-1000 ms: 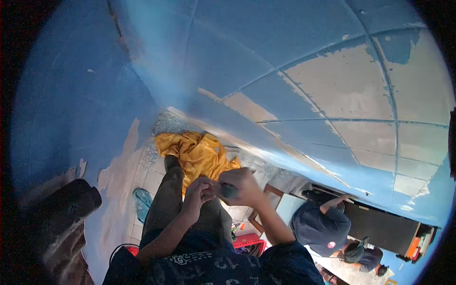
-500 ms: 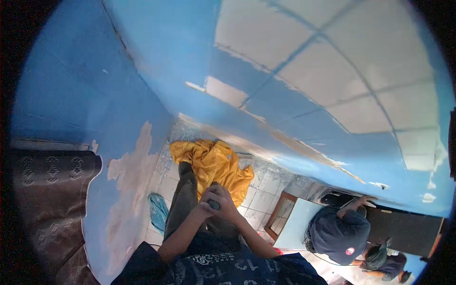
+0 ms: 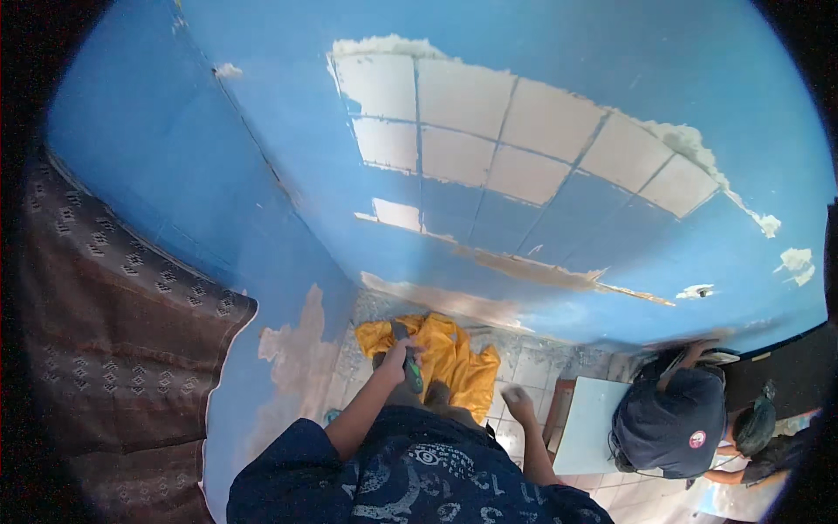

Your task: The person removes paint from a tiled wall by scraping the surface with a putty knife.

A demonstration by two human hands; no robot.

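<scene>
My left hand [image 3: 399, 358] is wrapped round a slim dark tool with green on its handle [image 3: 414, 377]. The tool's dark flat end points up over the yellow cloth [image 3: 458, 358], and its exact kind is unclear. To the right, over the pale floor tiles, my right hand [image 3: 517, 404] is raised with its fingers curled. It is slightly blurred, and whether anything is in it does not show. Ahead rises a blue wall [image 3: 559, 236] whose paint is stripped in a large patch, baring whitish tiles [image 3: 454, 92].
A dark patterned curtain [image 3: 122, 349] hangs at the left. On the right, a person in a dark shirt [image 3: 668, 428] bends beside a pale-topped table [image 3: 589, 424]; another person's arm [image 3: 724, 476] shows behind. Grey debris [image 3: 576, 362] lies along the wall's foot.
My hands have parted from a joined grip at the middle: the left now holds the tool alone, the right has swung out to the right. The view has tilted up the wall.
</scene>
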